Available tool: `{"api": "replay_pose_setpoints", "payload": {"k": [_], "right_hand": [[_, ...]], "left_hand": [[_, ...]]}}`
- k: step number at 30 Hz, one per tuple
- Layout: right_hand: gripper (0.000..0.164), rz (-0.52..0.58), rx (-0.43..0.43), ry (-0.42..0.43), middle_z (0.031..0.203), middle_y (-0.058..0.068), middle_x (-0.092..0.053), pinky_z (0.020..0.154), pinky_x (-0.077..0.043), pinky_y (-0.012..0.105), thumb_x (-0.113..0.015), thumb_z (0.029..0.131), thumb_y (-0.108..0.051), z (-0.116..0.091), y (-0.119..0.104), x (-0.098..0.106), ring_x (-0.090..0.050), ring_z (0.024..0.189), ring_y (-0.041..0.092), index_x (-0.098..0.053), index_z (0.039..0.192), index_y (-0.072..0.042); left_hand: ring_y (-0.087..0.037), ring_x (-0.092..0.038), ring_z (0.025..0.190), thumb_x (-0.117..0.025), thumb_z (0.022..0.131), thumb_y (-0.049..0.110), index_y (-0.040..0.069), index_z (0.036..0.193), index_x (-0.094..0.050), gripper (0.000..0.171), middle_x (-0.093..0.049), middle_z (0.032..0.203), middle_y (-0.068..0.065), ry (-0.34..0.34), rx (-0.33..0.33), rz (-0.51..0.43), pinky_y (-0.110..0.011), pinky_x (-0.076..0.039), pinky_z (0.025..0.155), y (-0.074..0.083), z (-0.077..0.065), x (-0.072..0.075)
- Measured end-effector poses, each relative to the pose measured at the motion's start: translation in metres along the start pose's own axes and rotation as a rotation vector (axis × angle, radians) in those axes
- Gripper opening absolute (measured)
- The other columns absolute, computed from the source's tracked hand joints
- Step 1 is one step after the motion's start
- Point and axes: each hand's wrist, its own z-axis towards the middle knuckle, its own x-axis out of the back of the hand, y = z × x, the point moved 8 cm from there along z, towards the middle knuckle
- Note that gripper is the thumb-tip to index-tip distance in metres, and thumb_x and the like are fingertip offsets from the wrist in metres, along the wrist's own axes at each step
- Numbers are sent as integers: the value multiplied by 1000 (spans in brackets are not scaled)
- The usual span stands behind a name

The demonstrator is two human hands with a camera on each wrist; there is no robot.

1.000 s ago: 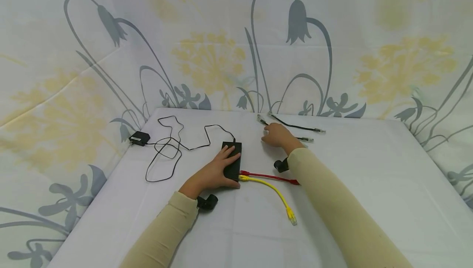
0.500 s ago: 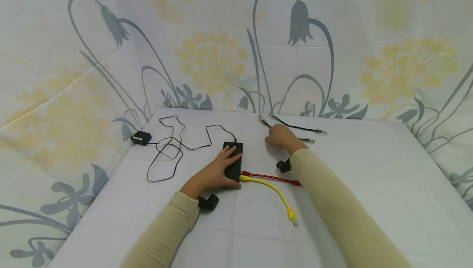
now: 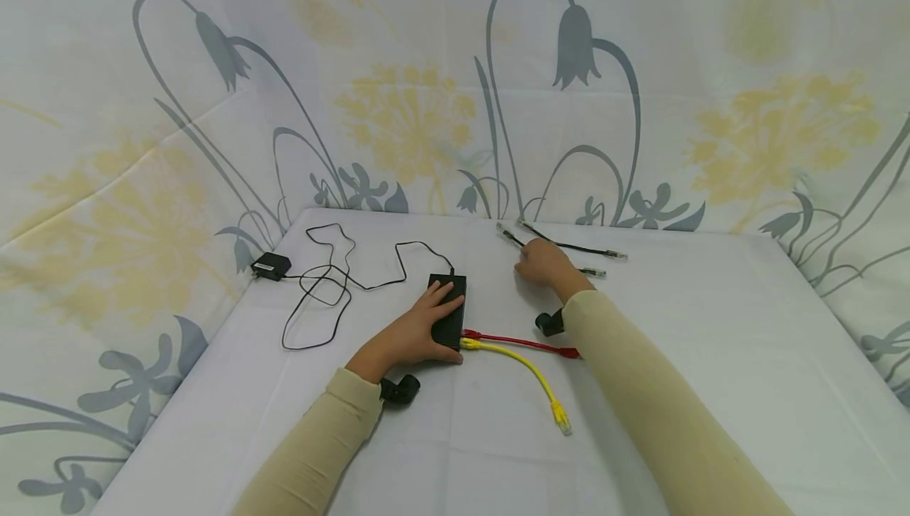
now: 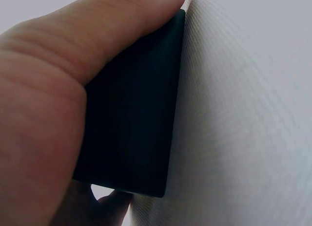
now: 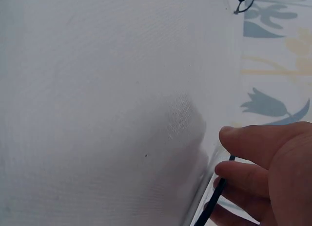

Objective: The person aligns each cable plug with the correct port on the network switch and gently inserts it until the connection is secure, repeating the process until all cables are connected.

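My left hand [image 3: 412, 330] rests with spread fingers on a flat black box [image 3: 448, 326]. Its thumb lies along the near end; the left wrist view shows the thumb against the box [image 4: 134, 119]. A red network cable [image 3: 519, 339] and a yellow network cable [image 3: 522, 359] run from the box's right side. My right hand [image 3: 547, 265] is at the middle of a short black network cable [image 3: 512, 237], hiding part of it. In the right wrist view, thumb and index fingertips stand apart, with the black cable [image 5: 209, 210] passing among the fingers.
Another black network cable [image 3: 579, 247] lies just behind, by the table's [image 3: 746, 326] back edge. Far left sits a black power adapter [image 3: 272, 265]; its thin cord [image 3: 348, 314] loops across to the box's far end. A flowered cloth [image 3: 640, 105] hangs behind.
My right hand has shifted slightly right along the black network cable, which stays where it lay. The left hand and the box hold still.
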Motion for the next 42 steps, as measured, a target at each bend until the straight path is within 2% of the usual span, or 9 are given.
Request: {"api": "replay_pose_setpoints", "payload": {"k": [8,13,26,32,37,42], "right_hand": [[38,34,30,95,139,23,-51,110,-36,50,-43,99,-9,-3,2,10,-44,134,40,-57,132,4],[36,63,30,139,140,21,-52,108,-38,50,-43,99,-6,-5,4,15,-44,134,39,-59,131,1],[35,93,25,253,133,20,-58,95,-49,48,-43,97,1,-15,9,31,-53,125,39,-65,124,-1],[35,88,21,260,129,20,-61,83,-54,45,-43,97,1,-14,13,34,-61,112,38,-66,123,-2],[35,73,29,253,128,20,-62,82,-53,44,-43,96,0,-18,9,38,-62,110,37,-67,121,-3],[34,38,41,261,128,18,-63,88,-52,46,-44,94,0,-22,3,39,-59,116,37,-69,117,-3]], "left_hand": [[-22,4,153,-81,74,47,22,154,-29,98,-7,165,2,0,-3,4,-52,-21,118,-1,1,-1],[-22,4,152,-82,74,47,21,154,-29,99,-8,165,1,0,-8,-5,-53,-21,118,0,1,-1],[-22,4,153,-81,74,48,22,154,-29,98,-8,165,2,2,-10,6,-52,-21,118,0,1,-1],[-22,5,152,-81,74,49,23,154,-28,99,-7,165,2,-2,-7,13,-52,-21,118,-1,1,-1],[-22,5,152,-81,74,49,23,154,-28,99,-6,165,3,-2,-2,13,-52,-21,118,-1,1,-1],[-21,5,152,-81,74,49,23,154,-29,98,-7,165,3,5,1,11,-53,-21,118,-3,0,-2]]}}
